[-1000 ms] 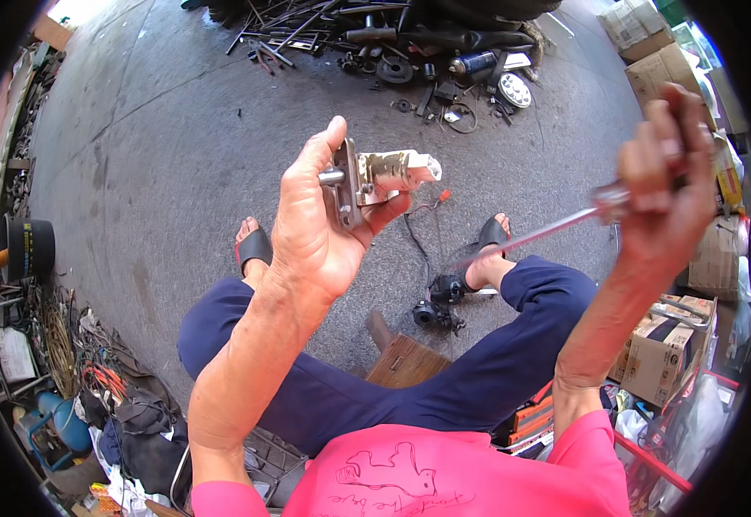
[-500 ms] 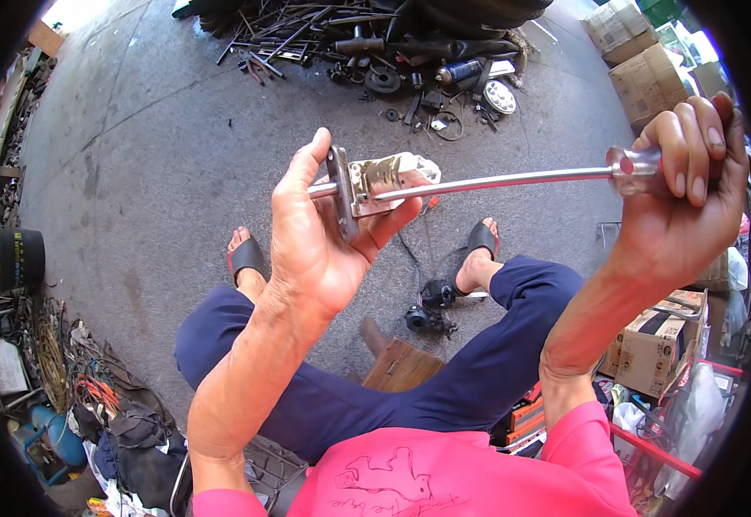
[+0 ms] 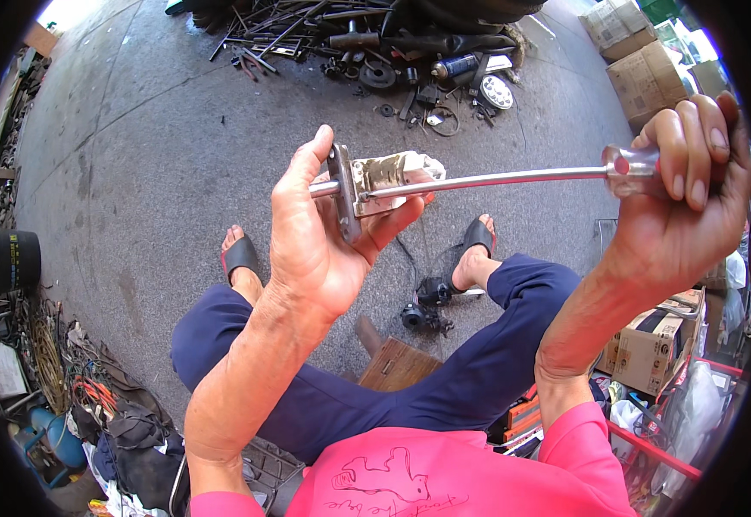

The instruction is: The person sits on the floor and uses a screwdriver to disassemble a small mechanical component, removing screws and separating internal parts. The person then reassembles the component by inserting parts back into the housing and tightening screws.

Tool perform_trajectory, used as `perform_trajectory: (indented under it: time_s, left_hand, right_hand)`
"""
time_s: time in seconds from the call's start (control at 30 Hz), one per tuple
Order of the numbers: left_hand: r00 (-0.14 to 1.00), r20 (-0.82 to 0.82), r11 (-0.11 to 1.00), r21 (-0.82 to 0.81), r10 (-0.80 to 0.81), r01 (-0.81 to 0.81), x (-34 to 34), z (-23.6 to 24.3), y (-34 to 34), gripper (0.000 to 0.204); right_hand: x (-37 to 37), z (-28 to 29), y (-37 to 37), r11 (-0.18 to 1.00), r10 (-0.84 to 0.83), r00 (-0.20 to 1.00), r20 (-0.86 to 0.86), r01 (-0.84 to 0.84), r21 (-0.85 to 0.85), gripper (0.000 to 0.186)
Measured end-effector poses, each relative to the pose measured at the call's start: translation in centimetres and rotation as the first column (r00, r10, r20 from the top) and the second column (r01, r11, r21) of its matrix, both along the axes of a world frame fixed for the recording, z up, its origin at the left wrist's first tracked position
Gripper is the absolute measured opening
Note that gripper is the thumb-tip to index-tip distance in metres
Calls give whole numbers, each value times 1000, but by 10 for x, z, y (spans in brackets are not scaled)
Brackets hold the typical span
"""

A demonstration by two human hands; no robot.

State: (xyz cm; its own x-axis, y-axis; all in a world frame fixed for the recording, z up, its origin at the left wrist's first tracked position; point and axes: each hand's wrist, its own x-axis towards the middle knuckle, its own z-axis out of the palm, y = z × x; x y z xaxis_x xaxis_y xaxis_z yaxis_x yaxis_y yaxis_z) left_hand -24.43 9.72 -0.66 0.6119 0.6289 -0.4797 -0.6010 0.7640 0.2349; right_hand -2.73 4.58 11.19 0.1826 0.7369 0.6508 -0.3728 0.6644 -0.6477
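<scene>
My left hand (image 3: 319,228) grips a small metal part (image 3: 386,176) with a flat dark flange plate (image 3: 343,191) and a whitish, worn block behind it. A short metal rod (image 3: 324,189) sticks out of the plate's left side, between my thumb and palm. With my right hand (image 3: 690,181) I hold a long screwdriver (image 3: 513,177) by its clear handle. Its shaft runs left, nearly level, and the tip meets the part close to the plate. Exactly what the tip touches is too small to tell. Both hands are raised above my lap.
Black mechanical pieces (image 3: 427,303) and a wooden block (image 3: 399,365) lie between my feet. Ahead is a heap of metal parts (image 3: 375,52). Cardboard boxes (image 3: 648,79) are stacked at the right, a black tub (image 3: 18,258) stands at the left.
The screwdriver's tip has shifted slightly left along the part, nearer the flange plate. Both hands keep their grips; the view has moved a little.
</scene>
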Motion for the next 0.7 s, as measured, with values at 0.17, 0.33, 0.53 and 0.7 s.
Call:
perform_trajectory:
  time_s: [0.17, 0.33, 0.53, 0.7]
  left_hand:
    - [996, -88, 999, 36, 19, -16, 6, 3, -1, 62]
    - [995, -70, 996, 46, 73, -70, 8, -4, 0, 59]
    - [988, -75, 989, 77, 136, -130, -4, -11, 5, 60]
    - [982, -92, 983, 102, 163, -154, -10, -6, 4, 58]
  right_hand:
    - [-9, 0, -4, 989, -144, 986, 80, 142, 33, 20]
    - [-17, -5, -1, 865, -501, 818, 281, 468, 179, 26]
    - [-23, -3, -19, 359, -668, -74, 741, 840, 407, 37]
    - [-27, 13, -33, 479, -483, 74, 873, 856, 192, 44]
